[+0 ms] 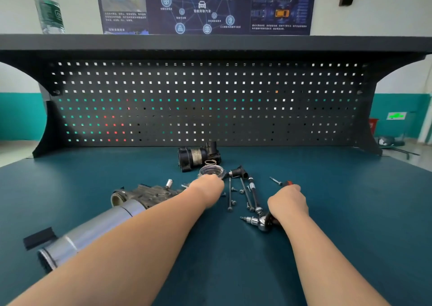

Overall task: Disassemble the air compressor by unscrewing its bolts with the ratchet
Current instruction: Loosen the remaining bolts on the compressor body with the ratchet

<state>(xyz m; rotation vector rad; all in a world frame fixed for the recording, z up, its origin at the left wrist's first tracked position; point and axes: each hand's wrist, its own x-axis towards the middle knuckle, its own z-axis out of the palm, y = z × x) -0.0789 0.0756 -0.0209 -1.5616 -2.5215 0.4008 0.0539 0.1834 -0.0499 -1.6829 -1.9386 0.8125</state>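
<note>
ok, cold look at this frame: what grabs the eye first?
Two bare forearms reach in over the teal bench top. The right hand grips the ratchet; the left hand reaches to a clear round part. Loose long bolts lie between the hands, and the silver compressor body lies at the left.

The light here is even and soft — my arms throw hardly any shadow on the teal bench top (350, 200). Daylight shines through the pegboard (205, 102) holes. The wide lens bows the shelf (210, 43) and bench edges — the wall poster (205, 6) and bottle (48, 8) look slightly blurred.
</note>
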